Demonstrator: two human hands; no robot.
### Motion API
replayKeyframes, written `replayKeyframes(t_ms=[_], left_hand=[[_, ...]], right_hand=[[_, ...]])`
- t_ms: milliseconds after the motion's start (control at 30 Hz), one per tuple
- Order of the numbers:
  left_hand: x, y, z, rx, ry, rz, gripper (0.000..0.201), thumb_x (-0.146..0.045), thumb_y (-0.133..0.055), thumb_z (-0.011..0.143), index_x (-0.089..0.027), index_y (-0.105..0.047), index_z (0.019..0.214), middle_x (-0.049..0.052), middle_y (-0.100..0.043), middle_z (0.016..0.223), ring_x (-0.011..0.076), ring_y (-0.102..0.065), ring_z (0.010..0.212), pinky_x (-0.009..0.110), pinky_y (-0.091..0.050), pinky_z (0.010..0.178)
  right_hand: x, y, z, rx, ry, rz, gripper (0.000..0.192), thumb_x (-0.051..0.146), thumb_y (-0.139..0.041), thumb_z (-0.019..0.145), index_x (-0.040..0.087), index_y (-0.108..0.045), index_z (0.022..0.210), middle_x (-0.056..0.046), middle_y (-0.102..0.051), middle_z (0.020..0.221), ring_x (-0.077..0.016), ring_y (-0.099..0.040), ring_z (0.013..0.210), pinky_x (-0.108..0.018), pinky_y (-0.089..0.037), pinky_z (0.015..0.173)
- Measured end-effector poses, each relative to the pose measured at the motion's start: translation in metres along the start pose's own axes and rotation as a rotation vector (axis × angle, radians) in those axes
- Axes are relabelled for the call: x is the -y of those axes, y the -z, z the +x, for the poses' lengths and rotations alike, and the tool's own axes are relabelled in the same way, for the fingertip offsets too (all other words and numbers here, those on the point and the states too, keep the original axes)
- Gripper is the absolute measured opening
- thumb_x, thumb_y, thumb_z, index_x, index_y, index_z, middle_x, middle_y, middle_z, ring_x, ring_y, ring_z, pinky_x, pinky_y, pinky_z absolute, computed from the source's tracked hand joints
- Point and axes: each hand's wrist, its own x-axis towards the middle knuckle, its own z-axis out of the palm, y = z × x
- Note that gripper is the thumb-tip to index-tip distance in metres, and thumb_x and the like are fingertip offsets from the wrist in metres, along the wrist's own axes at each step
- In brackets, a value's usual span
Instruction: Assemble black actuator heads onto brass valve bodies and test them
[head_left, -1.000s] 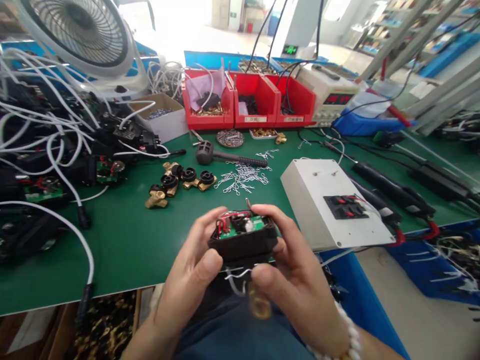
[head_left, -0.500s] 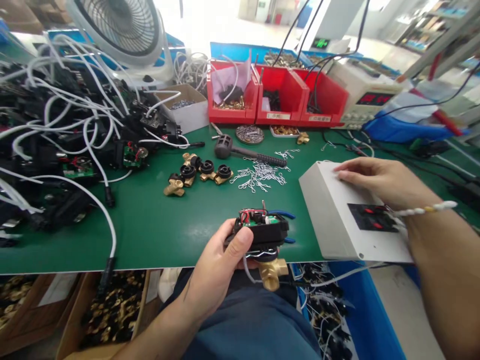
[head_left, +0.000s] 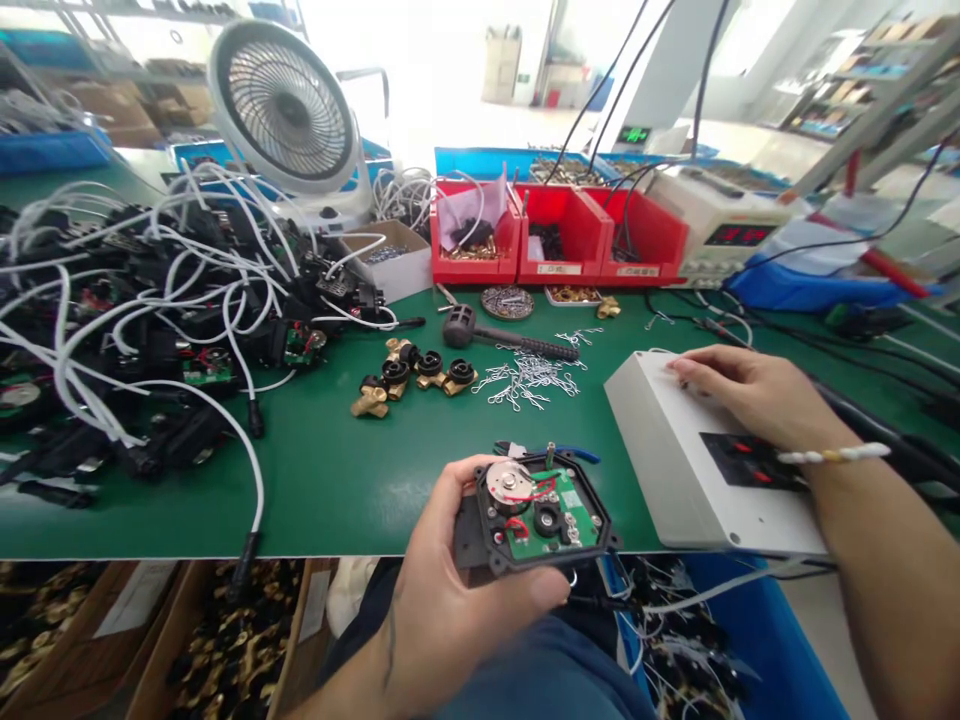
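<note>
A green counter (head_left: 322,470) carries tangled white cables (head_left: 135,290), brass fittings (head_left: 409,375) and red bins (head_left: 559,235). At its near edge the left hand (head_left: 450,590) grips an open black box (head_left: 536,515) — circuit board up. The right hand (head_left: 739,390) rests flat, fingers loose, on a white case (head_left: 675,465).

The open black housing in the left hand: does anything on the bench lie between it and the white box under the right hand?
Nothing visible does. The left hand holds the black housing at the bench edge; the white box, with the right hand resting on it, sits just to its right across bare green mat.
</note>
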Motion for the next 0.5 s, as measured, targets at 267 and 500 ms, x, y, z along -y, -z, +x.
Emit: replayKeyframes(t_ms=[267, 500], left_hand=[[0.0, 0.001, -0.004, 0.044, -0.096, 0.064, 0.06, -0.031, -0.087, 0.07, -0.03, -0.054, 0.12, 0.001, -0.074, 0.103, 0.0181, -0.074, 0.083, 0.025, -0.063, 0.071], [0.007, -0.002, -0.005, -0.007, -0.113, 0.105, 0.064, -0.034, -0.089, 0.066, -0.032, -0.056, 0.12, 0.002, -0.073, 0.106, 0.0207, -0.073, 0.086, 0.029, -0.063, 0.07]], right_hand=[[-0.002, 0.0, 0.001, -0.017, -0.005, -0.005, 0.009, 0.018, -0.069, 0.085, 0.013, -0.075, 0.081, -0.004, -0.07, 0.077, -0.0117, -0.055, 0.066, -0.029, -0.038, 0.07], [-0.011, 0.003, 0.01, -0.12, 0.077, 0.095, 0.019, 0.033, -0.073, 0.081, 0.015, -0.072, 0.073, -0.006, -0.068, 0.071, -0.0164, -0.06, 0.064, -0.032, -0.044, 0.069]])
